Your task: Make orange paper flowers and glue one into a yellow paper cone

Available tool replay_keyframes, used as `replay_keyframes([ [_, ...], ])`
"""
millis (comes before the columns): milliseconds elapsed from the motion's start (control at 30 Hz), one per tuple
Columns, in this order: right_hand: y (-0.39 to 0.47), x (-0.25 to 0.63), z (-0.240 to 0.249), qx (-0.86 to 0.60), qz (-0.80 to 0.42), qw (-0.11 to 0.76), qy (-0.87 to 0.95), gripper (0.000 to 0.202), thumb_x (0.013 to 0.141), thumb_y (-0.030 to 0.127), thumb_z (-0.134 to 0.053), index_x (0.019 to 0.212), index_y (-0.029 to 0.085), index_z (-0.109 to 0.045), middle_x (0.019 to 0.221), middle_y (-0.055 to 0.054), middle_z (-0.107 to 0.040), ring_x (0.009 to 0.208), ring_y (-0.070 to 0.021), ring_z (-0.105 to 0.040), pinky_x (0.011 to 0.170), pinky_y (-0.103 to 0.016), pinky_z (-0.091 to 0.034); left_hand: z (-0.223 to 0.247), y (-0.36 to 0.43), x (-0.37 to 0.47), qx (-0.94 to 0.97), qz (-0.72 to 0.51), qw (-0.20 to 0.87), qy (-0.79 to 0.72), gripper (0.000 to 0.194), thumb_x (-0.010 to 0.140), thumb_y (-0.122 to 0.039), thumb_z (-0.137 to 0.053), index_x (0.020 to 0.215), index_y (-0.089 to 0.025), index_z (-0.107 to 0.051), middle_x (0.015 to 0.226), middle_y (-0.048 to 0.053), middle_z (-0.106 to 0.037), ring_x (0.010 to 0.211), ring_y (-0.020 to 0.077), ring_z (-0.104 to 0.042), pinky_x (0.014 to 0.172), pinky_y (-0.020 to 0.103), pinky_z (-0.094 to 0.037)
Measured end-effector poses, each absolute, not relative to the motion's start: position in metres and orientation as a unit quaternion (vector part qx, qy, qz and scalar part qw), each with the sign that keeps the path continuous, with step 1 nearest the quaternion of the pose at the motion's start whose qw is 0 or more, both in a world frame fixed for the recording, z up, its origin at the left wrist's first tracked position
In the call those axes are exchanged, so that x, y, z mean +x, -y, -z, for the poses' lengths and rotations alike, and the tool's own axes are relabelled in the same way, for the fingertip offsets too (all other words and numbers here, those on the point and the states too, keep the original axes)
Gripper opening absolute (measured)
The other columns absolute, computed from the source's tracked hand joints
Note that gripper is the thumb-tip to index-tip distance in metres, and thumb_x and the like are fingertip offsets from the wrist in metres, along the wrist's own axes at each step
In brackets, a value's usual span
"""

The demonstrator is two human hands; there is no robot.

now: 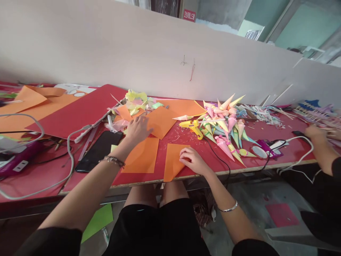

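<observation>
My left hand (137,128) is open with fingers spread, reaching over orange paper pieces beside a heap of scraps (135,101). Below it, an orange sheet (142,156) lies flat. My right hand (194,160) has its fingers curled at the right side of another orange paper sheet (172,161), which overhangs the table's front edge slightly. Fingers and thumb cover that side of the sheet. A larger orange sheet (162,122) lies between the scraps and a yellow glue gun (194,127). Right of the gun is a pile of pastel paper cones (226,131).
A black phone (98,151) lies left of my left forearm. White cables and a purple power strip (20,161) occupy the left side. A tape roll (259,152) and another power strip (274,148) sit at right. Another person's arm (323,145) rests at the far right.
</observation>
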State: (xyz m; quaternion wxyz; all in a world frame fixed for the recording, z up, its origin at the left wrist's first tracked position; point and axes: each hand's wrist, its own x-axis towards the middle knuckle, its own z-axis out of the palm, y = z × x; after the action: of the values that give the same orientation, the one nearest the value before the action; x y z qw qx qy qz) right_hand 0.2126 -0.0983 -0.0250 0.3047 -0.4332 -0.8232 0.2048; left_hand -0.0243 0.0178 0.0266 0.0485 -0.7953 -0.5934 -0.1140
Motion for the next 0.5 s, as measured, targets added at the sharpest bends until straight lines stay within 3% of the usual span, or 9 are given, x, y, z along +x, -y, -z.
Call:
replay_keyframes([
  [100, 0.098, 0.211, 0.025, -0.44, -0.202, 0.307, 0.82, 0.014, 0.083, 0.024, -0.05, 0.071, 0.019, -0.056, 0.085, -0.003, -0.057, 0.081, -0.0148, -0.05, 0.077, -0.029, -0.038, -0.033, -0.045, -0.023, -0.76, 0.025, 0.049, 0.647, 0.062, 0.076, -0.05, -0.048, 0.122, -0.008, -0.042, 0.116, 0.02, -0.052, 0.111, 0.033, -0.045, 0.088, 0.043, -0.036],
  [233, 0.098, 0.21, 0.026, -0.446, -0.218, 0.316, 0.809, 0.013, 0.083, 0.024, -0.05, 0.072, 0.019, -0.056, 0.085, -0.003, -0.057, 0.08, -0.0147, -0.05, 0.076, -0.029, -0.038, -0.034, -0.063, -0.023, -0.744, 0.015, -0.011, 0.668, 0.074, 0.07, -0.059, -0.05, 0.126, -0.011, -0.038, 0.115, 0.021, -0.052, 0.105, 0.0348, -0.049, 0.083, 0.041, -0.04],
  [367, 0.097, 0.21, 0.026, -0.448, -0.235, 0.324, 0.8, 0.013, 0.082, 0.024, -0.051, 0.072, 0.019, -0.056, 0.083, -0.002, -0.058, 0.08, -0.0143, -0.051, 0.076, -0.028, -0.038, -0.04, -0.07, -0.024, -0.727, 0.016, -0.025, 0.686, 0.051, 0.073, -0.044, -0.053, 0.111, -0.009, -0.052, 0.105, 0.019, -0.058, 0.095, 0.0323, -0.056, 0.075, 0.037, -0.044],
  [500, 0.095, 0.21, 0.026, -0.45, -0.247, 0.327, 0.794, 0.013, 0.082, 0.024, -0.051, 0.072, 0.019, -0.056, 0.081, -0.001, -0.058, 0.079, -0.0139, -0.052, 0.075, -0.028, -0.037, -0.057, -0.081, -0.023, -0.712, 0.034, -0.014, 0.701, 0.031, 0.078, -0.028, -0.042, 0.102, -0.016, -0.058, 0.104, 0.014, -0.06, 0.094, 0.03, -0.057, 0.07, 0.036, -0.046],
])
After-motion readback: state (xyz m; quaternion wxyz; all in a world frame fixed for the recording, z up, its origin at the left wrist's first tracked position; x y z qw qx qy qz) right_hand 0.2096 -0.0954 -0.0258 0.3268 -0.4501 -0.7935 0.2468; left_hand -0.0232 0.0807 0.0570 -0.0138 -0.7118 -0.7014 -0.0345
